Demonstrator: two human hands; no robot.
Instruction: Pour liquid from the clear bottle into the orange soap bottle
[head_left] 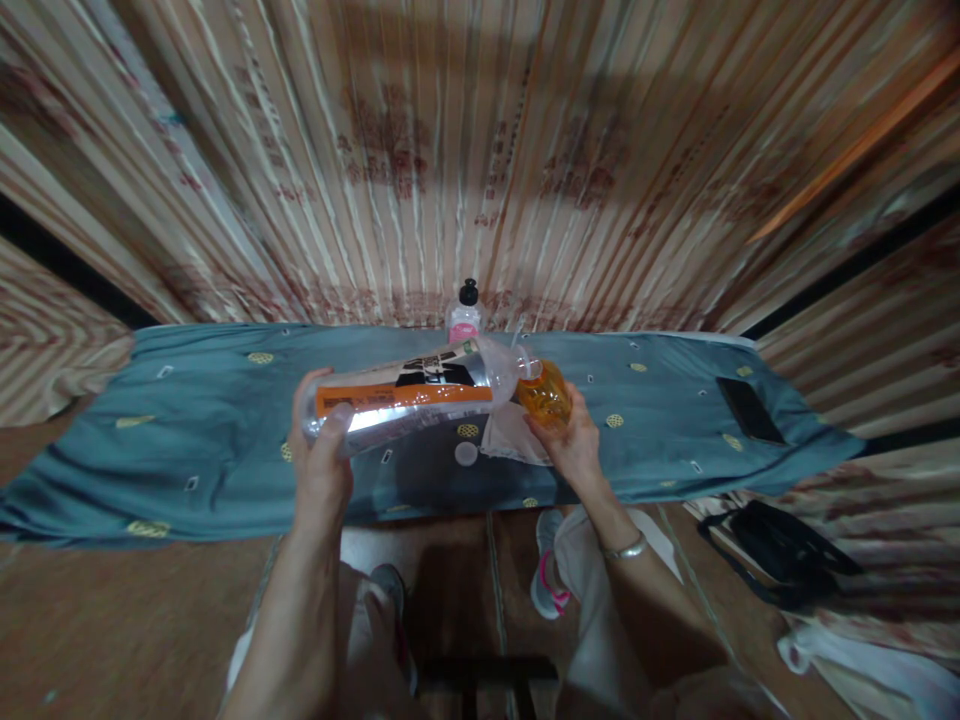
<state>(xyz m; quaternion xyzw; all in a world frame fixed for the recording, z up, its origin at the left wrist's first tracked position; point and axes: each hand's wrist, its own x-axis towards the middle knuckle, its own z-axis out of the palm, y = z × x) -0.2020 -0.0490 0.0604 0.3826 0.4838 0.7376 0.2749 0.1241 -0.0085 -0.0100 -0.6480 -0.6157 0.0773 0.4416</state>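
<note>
My left hand (324, 445) is wrapped round the base of a large clear bottle (405, 395) with an orange, black and silver label. The bottle lies nearly level in the air, its neck pointing right. In my right hand (574, 435) is a small amber container (546, 393), held at the bottle's mouth. Whether the two touch is too blurred to tell. Below the bottle's neck a pale cloth (514, 438) lies on the table, with a round white cap (466, 454) to its left. Behind the large bottle stands a clear bottle with a black top (466, 312) and pink label.
A teal patterned cloth (217, 430) covers the long narrow table. A dark phone (750, 410) lies at its right end. Striped curtains (450, 150) hang behind. On the floor at the right are a black bag (780, 550) and a white bag (862, 665).
</note>
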